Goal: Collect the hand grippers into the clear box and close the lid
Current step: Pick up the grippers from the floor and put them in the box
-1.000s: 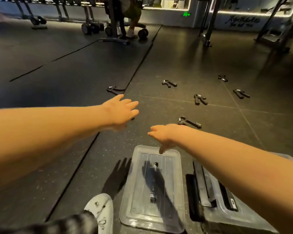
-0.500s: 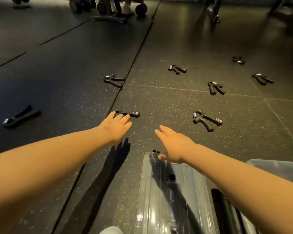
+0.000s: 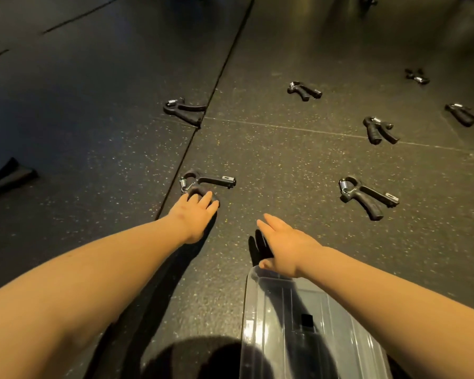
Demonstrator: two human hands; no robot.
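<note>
Status: collection is at its start. My left hand lies over the lower handle of the nearest hand gripper, fingers curled down onto it; whether the grip has closed fully I cannot tell, and the tool sits on the floor, not lifted. My right hand is spread flat and holds nothing; it hovers at the far end of the clear lid, and contact with the rim cannot be confirmed.

Remaining items, all lying on the floor and well apart from one another:
- second gripper, to the right of the first
- third gripper, across the seam between the mats
- fourth gripper, farther out
- fifth gripper, to the right of centre
- sixth gripper, at the right edge
- seventh gripper, farthest, small and indistinct

A dark shape at the left edge may be another gripper; it is cut off and I cannot confirm it.

The clear piece under my right arm reads as the lid lying flat. The box itself is not identifiable here, so no gripper can be counted as stowed. Judgement: every gripper remains to be collected, and the lid is still to be closed.

Markings: none readable. Small pale tabs show on two handle ends, too small to read.
</note>
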